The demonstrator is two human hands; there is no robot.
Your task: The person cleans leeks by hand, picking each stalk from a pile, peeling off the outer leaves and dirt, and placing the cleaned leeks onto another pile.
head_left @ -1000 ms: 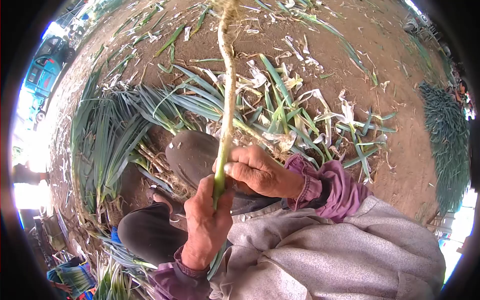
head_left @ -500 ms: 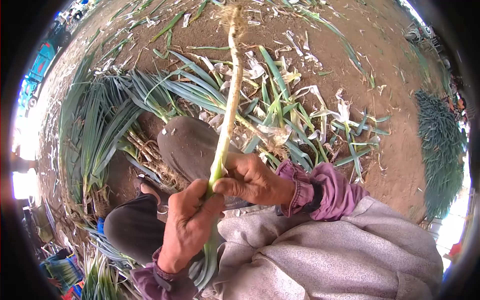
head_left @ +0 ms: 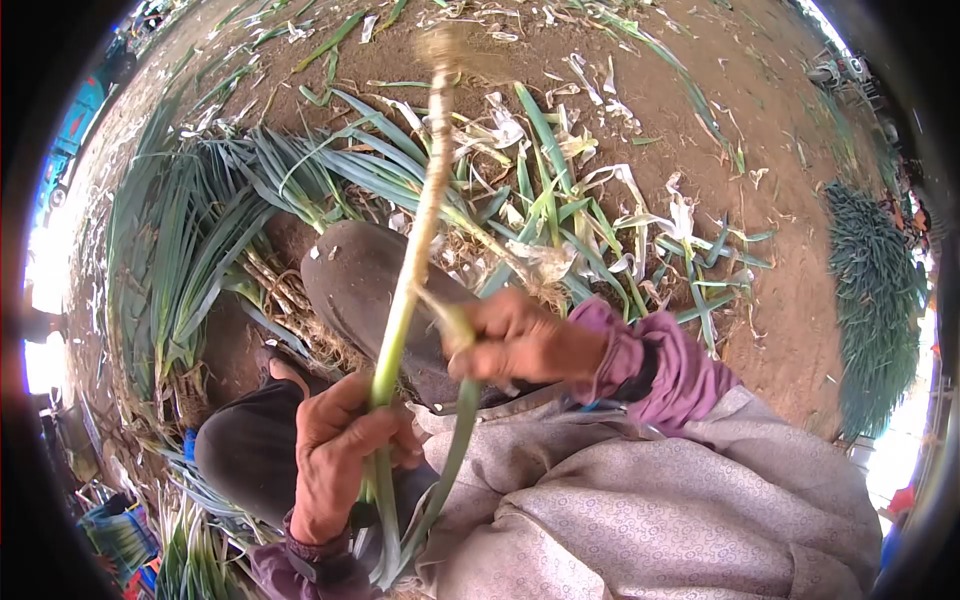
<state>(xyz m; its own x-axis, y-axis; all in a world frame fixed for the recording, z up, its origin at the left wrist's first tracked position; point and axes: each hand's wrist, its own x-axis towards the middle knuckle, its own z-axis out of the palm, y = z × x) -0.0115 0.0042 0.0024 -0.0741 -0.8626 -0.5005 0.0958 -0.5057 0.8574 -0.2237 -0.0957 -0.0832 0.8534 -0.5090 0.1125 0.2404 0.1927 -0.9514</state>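
Observation:
My left hand (head_left: 345, 450) is wrapped round a long leek (head_left: 410, 270) where its pale stalk turns green. The stalk tilts upward, with blurred roots at its top end, and green leaves hang below the hand. To its right, my right hand (head_left: 525, 345) is closed on a leaf (head_left: 462, 430) that is partly peeled away from the stalk and curves down to the lap. Beyond both hands, loose leeks (head_left: 385, 165) and peeled leaf scraps (head_left: 555, 215) lie on the soil.
A pile of leeks (head_left: 185, 230) lies on the left, beside my knees. A large dark green heap (head_left: 875, 300) stands at the far right. A blue vehicle (head_left: 80, 125) is at the upper left edge. More leeks (head_left: 190, 555) lie at the lower left.
The hands have moved apart, the left one leftward with the leek. A leaf has come away from the stalk in my right hand. The root end has swung left.

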